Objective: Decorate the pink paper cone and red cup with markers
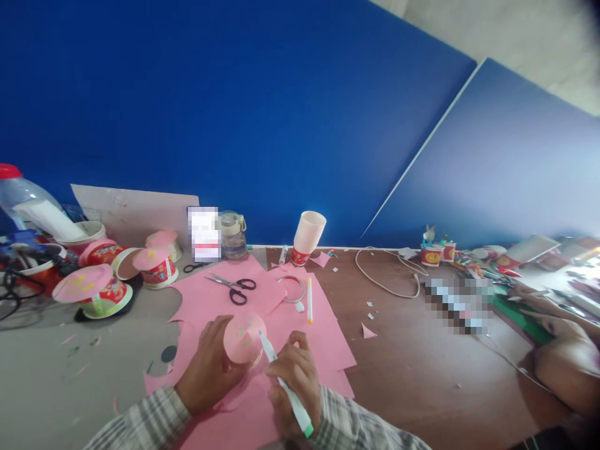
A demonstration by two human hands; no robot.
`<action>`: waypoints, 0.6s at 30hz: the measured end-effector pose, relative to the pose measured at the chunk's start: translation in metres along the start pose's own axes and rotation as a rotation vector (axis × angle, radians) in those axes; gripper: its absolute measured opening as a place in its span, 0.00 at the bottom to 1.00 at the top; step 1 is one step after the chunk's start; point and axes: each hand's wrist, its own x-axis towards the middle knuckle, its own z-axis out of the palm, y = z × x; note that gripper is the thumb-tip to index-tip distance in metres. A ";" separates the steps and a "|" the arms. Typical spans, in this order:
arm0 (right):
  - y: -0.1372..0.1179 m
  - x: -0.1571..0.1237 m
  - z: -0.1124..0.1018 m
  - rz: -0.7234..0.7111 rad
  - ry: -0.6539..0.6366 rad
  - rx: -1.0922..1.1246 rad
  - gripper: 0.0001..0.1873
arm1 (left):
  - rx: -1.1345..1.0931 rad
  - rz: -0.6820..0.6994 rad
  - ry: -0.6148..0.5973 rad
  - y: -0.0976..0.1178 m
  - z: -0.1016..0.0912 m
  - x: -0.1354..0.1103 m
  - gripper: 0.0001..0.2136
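Note:
My left hand [209, 369] is closed around the side of a paper cup topped with a pink paper disc [240, 340], which bears faint yellow and green marks. My right hand [300, 369] grips a white marker [293, 400] with a green end. The marker's tip meets or nearly meets the right edge of the disc; I cannot tell whether it touches. Under both hands lie sheets of pink paper [328, 344]. On them, beyond the hands, are black-handled scissors [237, 289], a roll of tape [300, 282] and a yellow marker [309, 300].
Several paper cups with pink tops [157, 262] stand at left near a bottle [32, 197]. A phone [204, 234], a water jar [233, 234] and a cup stack [309, 234] line the blue partition [262, 125]. A white cable [375, 281] and another person's arm [562, 350] are at right.

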 end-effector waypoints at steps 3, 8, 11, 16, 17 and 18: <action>0.000 -0.001 -0.001 0.008 0.008 -0.002 0.18 | -0.014 -0.020 -0.008 -0.001 0.000 -0.001 0.22; -0.002 -0.001 0.001 -0.020 0.029 0.001 0.20 | -0.064 -0.066 -0.021 -0.002 -0.001 -0.002 0.23; -0.003 -0.001 0.001 -0.067 0.030 0.016 0.20 | -0.084 -0.069 -0.038 -0.002 -0.001 -0.002 0.23; -0.005 -0.007 0.002 -0.081 0.006 0.029 0.20 | -0.082 -0.071 -0.026 -0.002 -0.001 -0.002 0.21; -0.005 -0.007 0.002 -0.083 0.003 0.030 0.20 | -0.085 -0.071 -0.022 -0.002 -0.001 -0.002 0.21; -0.005 -0.008 0.002 -0.088 0.004 0.028 0.20 | -0.087 -0.072 -0.018 -0.003 -0.001 -0.001 0.21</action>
